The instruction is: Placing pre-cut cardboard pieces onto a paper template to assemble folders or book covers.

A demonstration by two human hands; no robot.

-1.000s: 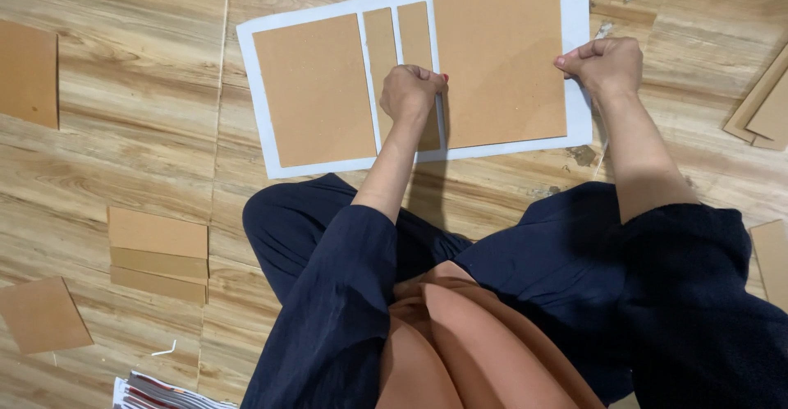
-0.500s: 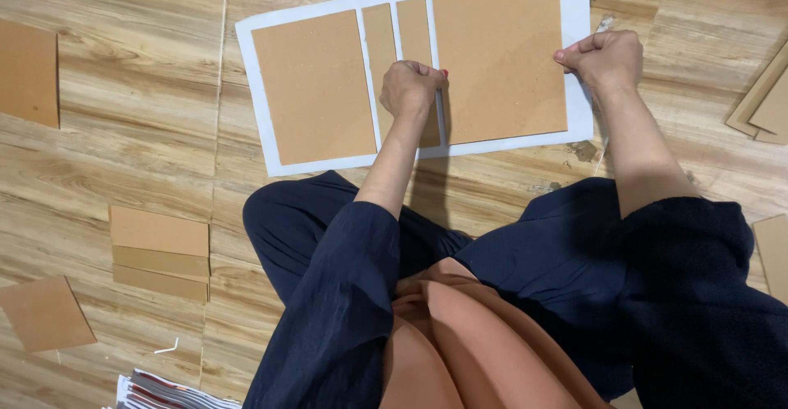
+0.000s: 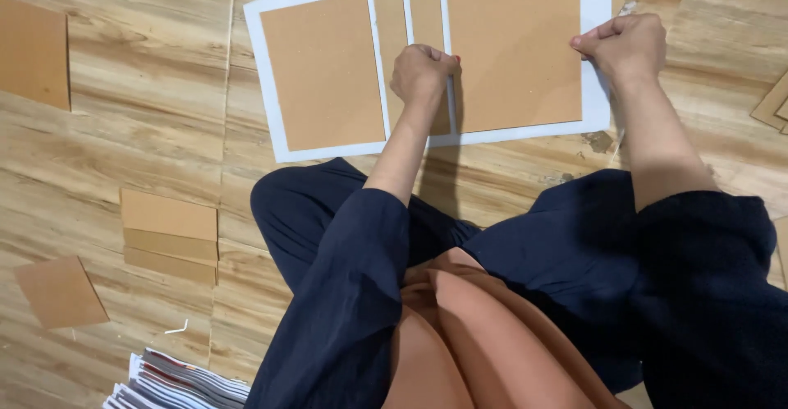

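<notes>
A: Four brown cardboard panels on your white sheet (image 3: 275, 89): a wide panel (image 3: 324, 68), two narrow strips (image 3: 410, 15), then a big panel (image 3: 513, 43), thin white gaps between them.

B: Where's the sheet, which way does it run?

A: Flat on the wood floor (image 3: 148, 130), just past your knees. Long axis left to right, right end tipped slightly away from you. The strips run crosswise to it.

B: Hands?

A: Your left hand (image 3: 423, 72) is a closed fist, knuckles down on the strips mid-sheet, forearm straight out. Can't tell if it grips anything. Your right hand (image 3: 624, 43) is curled tight, pinching the sheet's right border beside the big panel.

B: Other stuff?

A: Loose cardboard pieces (image 3: 168, 232) well left of the sheet.
</notes>
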